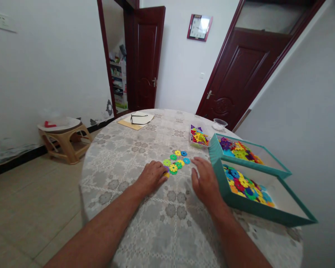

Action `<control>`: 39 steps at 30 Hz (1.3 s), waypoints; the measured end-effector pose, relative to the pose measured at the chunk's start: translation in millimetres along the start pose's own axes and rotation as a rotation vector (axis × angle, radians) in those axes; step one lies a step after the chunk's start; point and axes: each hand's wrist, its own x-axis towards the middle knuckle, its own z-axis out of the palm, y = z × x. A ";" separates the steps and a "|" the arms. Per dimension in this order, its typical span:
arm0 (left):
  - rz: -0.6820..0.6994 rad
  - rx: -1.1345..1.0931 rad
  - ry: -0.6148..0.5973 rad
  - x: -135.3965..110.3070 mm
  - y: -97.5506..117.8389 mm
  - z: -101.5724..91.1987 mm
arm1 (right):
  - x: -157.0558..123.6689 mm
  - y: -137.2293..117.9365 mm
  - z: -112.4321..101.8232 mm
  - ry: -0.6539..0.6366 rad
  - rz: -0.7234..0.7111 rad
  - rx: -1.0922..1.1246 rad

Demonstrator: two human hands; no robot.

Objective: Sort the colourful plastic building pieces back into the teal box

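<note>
A small cluster of coloured plastic flower-shaped discs (176,161) lies flat on the round table (145,149), in green, yellow, blue and purple. My left hand (152,176) rests palm down at the cluster's left edge, fingers curled over a purple and a yellow piece. My right hand (205,179) lies flat on the cloth just right of the cluster, fingers stretched out and holding nothing. Its outer side is close to the near teal box (226,193).
Two teal boxes, the far one (216,149), hold several coloured discs at the table's right. A clear tub of discs (198,137), a small clear cup (220,123), and glasses on paper (139,119) sit further back. A low stool (65,139) stands on the floor to the left.
</note>
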 end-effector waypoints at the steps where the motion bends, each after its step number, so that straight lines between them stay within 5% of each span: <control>1: -0.005 0.004 0.027 -0.1 -0.5 0.9 | -4.8 -5.6 15.0 -0.091 -0.005 0.016; 7: -0.046 0.034 0.095 -0.3 -5.3 6.6 | 1.6 10.1 78.7 -0.333 0.128 -0.044; 13: -0.020 0.057 0.057 0.1 -5.8 8.6 | 52.3 34.0 112.9 -0.428 0.308 -0.193; 18: -0.050 0.046 0.023 -0.4 -6.5 11.8 | 59.2 31.1 126.6 -0.520 0.219 -0.148; 23: -0.003 0.013 -0.009 1.0 -3.5 8.5 | 32.9 23.3 112.5 -0.534 -0.037 0.012; 27: 0.129 -0.080 -0.070 2.0 -1.9 10.0 | 4.3 13.1 87.4 -0.504 -0.098 0.180; 33: 0.243 -0.209 -0.064 -2.1 0.5 13.6 | -11.8 11.3 38.1 -0.528 0.087 0.464; 39: 0.185 -0.171 0.013 -4.0 5.5 2.3 | -22.0 27.7 17.1 -0.380 0.222 0.081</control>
